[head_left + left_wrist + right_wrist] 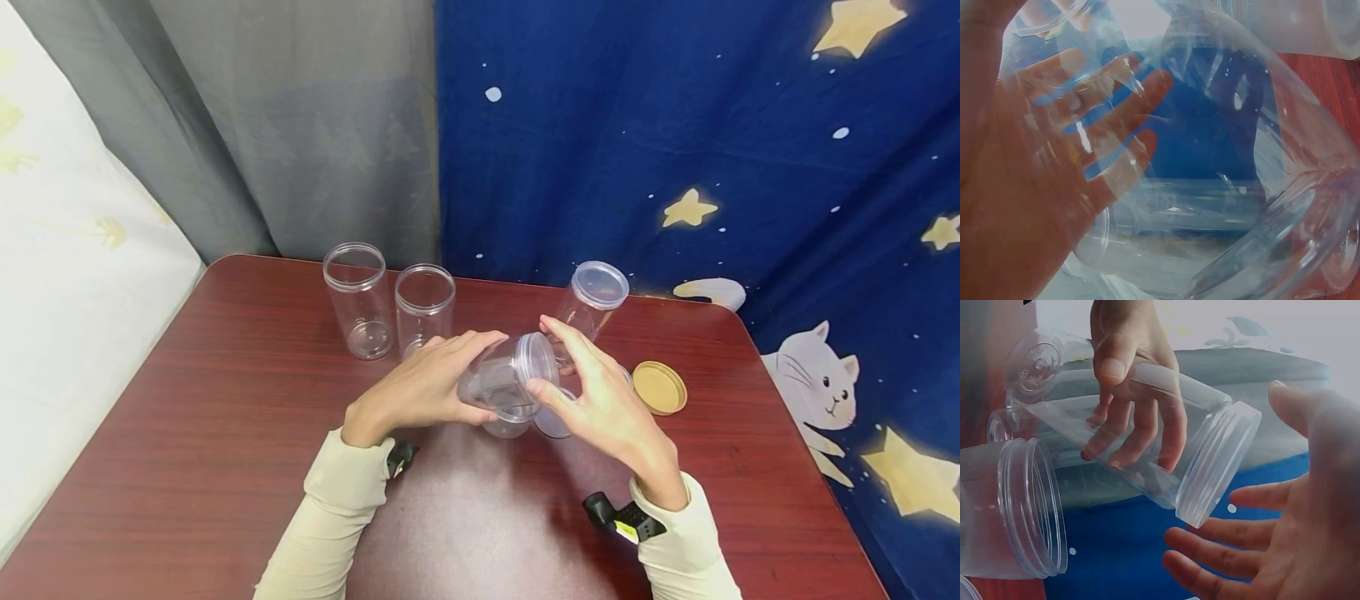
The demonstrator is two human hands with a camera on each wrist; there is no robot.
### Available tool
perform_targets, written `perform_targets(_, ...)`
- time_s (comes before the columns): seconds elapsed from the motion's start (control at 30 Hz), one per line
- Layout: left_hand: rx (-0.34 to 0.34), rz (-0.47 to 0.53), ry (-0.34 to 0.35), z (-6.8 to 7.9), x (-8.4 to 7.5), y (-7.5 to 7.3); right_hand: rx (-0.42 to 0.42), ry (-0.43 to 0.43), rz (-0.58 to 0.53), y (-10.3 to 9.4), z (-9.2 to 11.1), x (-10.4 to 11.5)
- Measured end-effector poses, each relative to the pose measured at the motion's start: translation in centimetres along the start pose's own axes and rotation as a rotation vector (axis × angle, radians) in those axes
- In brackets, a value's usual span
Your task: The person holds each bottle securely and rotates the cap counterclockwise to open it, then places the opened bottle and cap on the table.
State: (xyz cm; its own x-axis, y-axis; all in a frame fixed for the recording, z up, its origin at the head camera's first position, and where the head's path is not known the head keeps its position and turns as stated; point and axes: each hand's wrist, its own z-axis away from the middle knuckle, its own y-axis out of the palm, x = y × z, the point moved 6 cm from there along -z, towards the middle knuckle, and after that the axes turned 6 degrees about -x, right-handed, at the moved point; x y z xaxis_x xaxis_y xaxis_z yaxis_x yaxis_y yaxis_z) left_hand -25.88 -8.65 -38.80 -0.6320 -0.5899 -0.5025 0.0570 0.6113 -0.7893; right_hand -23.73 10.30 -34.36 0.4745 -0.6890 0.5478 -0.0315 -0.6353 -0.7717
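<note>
My left hand (pixel 420 387) grips a clear plastic jar (pixel 1147 428) round its body, with the thumb on one side and the fingers on the other. The jar lies tilted in the air, its clear lid (pixel 538 367) on the end facing right. Beside that lid my right hand (pixel 603 404) is spread, fingers apart and not curled round it. In the right wrist view the fingertips (pixel 1180 537) come close to the lid's lower edge; whether they touch cannot be told. Below the held jar, another clear jar (pixel 507 428) is partly hidden.
Two lidless clear jars (pixel 365 308) (pixel 424 292) stand at the back left of the red-brown table (pixel 187 433). A lidded jar (pixel 600 287) stands at the back right. A clear lid (pixel 553 423) and a gold lid (pixel 660 388) lie to the right. Curtains (pixel 570 150) hang behind.
</note>
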Motion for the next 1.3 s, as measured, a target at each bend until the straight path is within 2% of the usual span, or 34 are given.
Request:
perform_targets(0.23,-0.007,-0.015,0.015,-0.06,-0.1,-0.02,0.006,0.041,0.034,0.16,0.04,-0.12)
perform_targets(0.63,-0.004,0.0,0.004,-0.01,0.0,0.08,-0.014,0.021,0.084,0.18,-0.06,0.19)
perform_targets(0.97,0.023,0.07,-0.031,0.11,0.03,0.14,-0.038,-0.008,0.049,0.1,-0.1,0.48)
perform_targets(1.3,0.033,0.083,-0.062,0.15,-0.23,0.23,-0.049,-0.041,0.023,0.06,-0.07,0.78)
